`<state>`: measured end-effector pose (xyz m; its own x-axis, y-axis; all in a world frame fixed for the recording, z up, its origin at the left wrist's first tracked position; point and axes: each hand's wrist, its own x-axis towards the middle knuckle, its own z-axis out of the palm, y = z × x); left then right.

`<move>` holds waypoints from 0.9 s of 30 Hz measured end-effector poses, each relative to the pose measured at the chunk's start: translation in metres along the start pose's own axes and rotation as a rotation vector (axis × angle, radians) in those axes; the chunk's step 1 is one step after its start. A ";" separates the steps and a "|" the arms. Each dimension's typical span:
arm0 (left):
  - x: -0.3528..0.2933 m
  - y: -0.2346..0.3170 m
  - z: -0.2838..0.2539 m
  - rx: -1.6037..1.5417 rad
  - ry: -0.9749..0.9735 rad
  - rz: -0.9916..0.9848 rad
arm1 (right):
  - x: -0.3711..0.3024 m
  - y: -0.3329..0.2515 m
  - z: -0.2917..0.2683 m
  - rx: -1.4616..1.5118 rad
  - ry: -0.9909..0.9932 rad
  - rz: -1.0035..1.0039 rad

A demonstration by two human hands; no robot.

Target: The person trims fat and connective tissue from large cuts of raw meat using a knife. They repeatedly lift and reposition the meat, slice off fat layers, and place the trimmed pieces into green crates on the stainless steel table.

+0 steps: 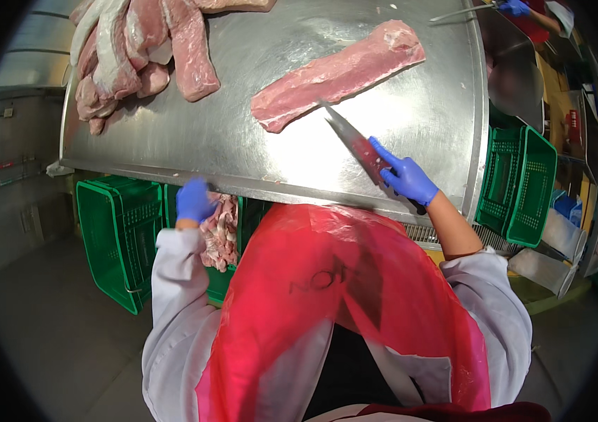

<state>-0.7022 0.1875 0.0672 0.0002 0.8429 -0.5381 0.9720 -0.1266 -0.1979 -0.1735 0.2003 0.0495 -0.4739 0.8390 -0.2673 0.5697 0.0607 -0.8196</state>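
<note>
My right hand [411, 179], in a blue glove, grips a knife [350, 133] near the table's front edge. Its long blade points away and to the left, and its tip is close to the near side of a long pink piece of boneless meat [337, 76] lying on the steel table [235, 151]. My left hand [195, 202], also blue-gloved, is at the front edge on the left, above a green crate with meat trimmings [221, 235]. Motion blurs it, so its fingers are unclear and I see nothing held in it.
A heap of meat pieces [137, 46] covers the table's far left. Another green crate [112, 243] stands below the left edge, and stacked green crates [517, 186] stand at the right. At the top right, another person's gloved hand [515, 7] is near a long metal tool [462, 11].
</note>
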 end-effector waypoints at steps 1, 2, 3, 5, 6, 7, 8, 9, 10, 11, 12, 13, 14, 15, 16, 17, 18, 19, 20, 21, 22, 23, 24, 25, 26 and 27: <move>0.034 0.020 -0.008 0.006 0.188 0.133 | -0.007 -0.002 -0.004 0.134 0.032 0.160; 0.064 0.062 -0.035 0.032 0.376 0.279 | -0.013 0.001 -0.002 0.224 0.104 0.179; 0.089 0.117 -0.077 -0.212 0.467 0.343 | -0.018 0.005 0.000 0.313 0.176 0.198; 0.151 0.197 -0.095 -0.303 0.567 0.421 | -0.026 0.014 0.008 0.429 0.330 0.171; 0.160 0.240 -0.125 -0.109 0.492 0.379 | -0.034 0.014 0.010 0.449 0.352 0.194; 0.185 0.262 -0.121 0.066 0.583 0.302 | -0.042 0.007 0.007 0.465 0.354 0.196; 0.201 0.277 -0.136 -0.007 0.492 0.259 | -0.053 0.005 0.006 0.484 0.379 0.218; 0.213 0.286 -0.158 -0.071 0.399 0.213 | -0.068 0.005 0.006 0.519 0.391 0.262; 0.225 0.290 -0.175 -0.130 0.302 0.161 | -0.083 0.007 0.005 0.527 0.415 0.298; 0.243 0.280 -0.183 -0.230 0.260 0.183 | -0.100 0.009 0.004 0.539 0.426 0.326; 0.260 0.268 -0.186 -0.325 0.211 0.213 | -0.118 0.013 0.008 0.557 0.442 0.362; 0.269 0.252 -0.186 -0.603 0.086 0.168 | -0.134 0.019 0.012 0.581 0.488 0.344; 0.277 0.240 -0.189 -0.879 -0.037 0.119 | -0.149 0.032 0.019 0.513 0.557 0.322; 0.280 0.233 -0.182 -1.192 -0.155 0.139 | -0.163 0.047 0.031 0.446 0.631 0.298; 0.278 0.231 -0.165 -1.506 -0.284 0.151 | -0.179 0.050 0.035 0.536 0.636 0.357; 0.274 0.231 -0.147 -1.787 -0.371 0.256 | -0.194 0.051 0.037 0.625 0.641 0.414; 0.253 0.249 -0.144 -1.888 -0.362 0.279 | -0.205 0.056 0.042 0.670 0.680 0.416; 0.236 0.264 -0.135 -2.052 -0.321 0.356 | -0.215 0.061 0.046 0.710 0.708 0.412; 0.217 0.278 -0.123 -2.222 -0.265 0.427 | -0.224 0.067 0.047 0.747 0.724 0.404; 0.190 0.301 -0.122 -2.353 -0.302 0.455 | -0.231 0.075 0.049 0.764 0.741 0.433; 0.157 0.327 -0.131 -2.487 -0.335 0.480 | -0.235 0.080 0.045 0.737 0.746 0.444; 0.132 0.346 -0.134 -2.624 -0.367 0.507 | -0.239 0.082 0.036 0.705 0.751 0.452; 0.120 0.356 -0.126 -2.569 -0.370 0.388 | -0.243 0.084 0.022 0.668 0.750 0.453; 0.113 0.364 -0.113 -2.509 -0.373 0.272 | -0.246 0.086 0.012 0.677 0.756 0.469; 0.105 0.369 -0.098 -2.446 -0.370 0.161 | -0.251 0.091 0.002 0.682 0.784 0.438; 0.100 0.364 -0.075 -1.807 -0.205 0.311 | -0.255 0.097 -0.006 0.689 0.813 0.408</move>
<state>-0.3311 0.2653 0.0033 0.3165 0.8152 -0.4850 -0.0212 0.5172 0.8556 0.0061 -0.0043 0.0411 0.3805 0.8449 -0.3759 -0.0272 -0.3961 -0.9178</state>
